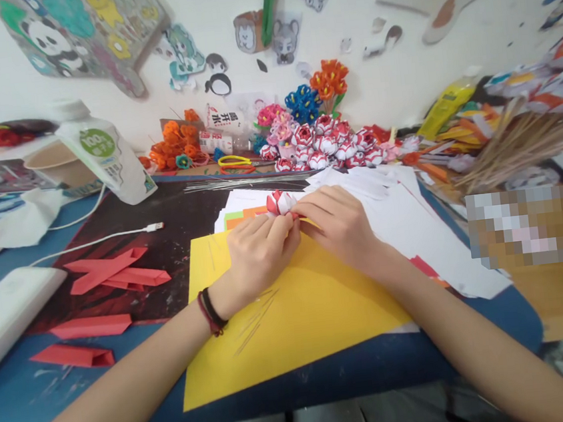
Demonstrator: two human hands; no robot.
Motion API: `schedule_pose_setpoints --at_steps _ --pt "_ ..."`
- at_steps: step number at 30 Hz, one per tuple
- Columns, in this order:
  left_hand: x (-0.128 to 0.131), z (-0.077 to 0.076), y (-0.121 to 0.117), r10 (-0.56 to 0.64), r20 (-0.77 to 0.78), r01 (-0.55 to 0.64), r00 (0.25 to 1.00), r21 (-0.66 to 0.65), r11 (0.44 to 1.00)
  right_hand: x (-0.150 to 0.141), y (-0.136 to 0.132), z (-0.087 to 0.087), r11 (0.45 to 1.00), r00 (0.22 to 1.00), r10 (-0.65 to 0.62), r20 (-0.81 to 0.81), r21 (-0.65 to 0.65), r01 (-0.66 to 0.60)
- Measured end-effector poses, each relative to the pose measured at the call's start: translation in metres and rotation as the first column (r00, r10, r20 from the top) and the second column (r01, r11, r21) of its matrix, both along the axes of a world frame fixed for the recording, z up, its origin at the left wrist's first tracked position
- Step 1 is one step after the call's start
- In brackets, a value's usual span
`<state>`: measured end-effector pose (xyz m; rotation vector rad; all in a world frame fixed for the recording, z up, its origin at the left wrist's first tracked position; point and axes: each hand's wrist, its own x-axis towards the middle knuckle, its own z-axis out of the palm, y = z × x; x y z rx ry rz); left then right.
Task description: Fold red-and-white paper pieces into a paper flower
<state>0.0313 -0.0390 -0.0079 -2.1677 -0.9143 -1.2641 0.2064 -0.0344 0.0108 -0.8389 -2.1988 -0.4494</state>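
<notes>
A small red and white paper flower [280, 202] is pinched between my two hands above the top edge of a yellow sheet of paper [294, 330]. My left hand [261, 248] grips its underside from the left, fingers curled. From the right, my right hand [339, 226] closes its thumb and fingertips at the flower's base. My fingers hide the lower part of the flower. Several thin wires [257, 321] lie on the yellow sheet. To the left, folded red paper strips [109, 271] rest on the dark mat.
Finished red and white paper flowers [327, 142] are heaped at the back. White paper sheets [414, 224] spread to the right. Yellow-handled scissors [235, 162] and long wires [243, 182] lie behind my hands. A white bottle [104, 152], a cable [98, 239] and a white power strip [15, 316] stand left.
</notes>
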Motion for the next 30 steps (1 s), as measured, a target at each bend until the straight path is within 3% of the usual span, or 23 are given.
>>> schedule_pose_setpoints --at_steps 7,14,19,30 --pt "0.001 -0.001 0.001 0.041 0.167 -0.022 0.985 -0.115 0.993 -0.001 -0.003 0.003 1.000 0.999 -0.025 -0.041 0.010 0.025" --pt "0.002 0.002 0.004 -0.057 0.176 0.081 0.983 -0.130 0.988 0.001 0.000 0.005 0.999 0.999 0.001 -0.036 0.054 0.001" --pt "-0.003 0.005 0.011 -0.090 0.135 0.109 0.987 -0.141 0.984 0.004 0.003 0.008 0.996 0.999 0.044 -0.008 0.081 -0.043" --pt "-0.014 0.004 0.021 -0.125 0.004 0.125 0.992 -0.025 0.992 0.010 0.009 0.004 0.982 0.978 0.188 -0.096 -0.008 -0.189"
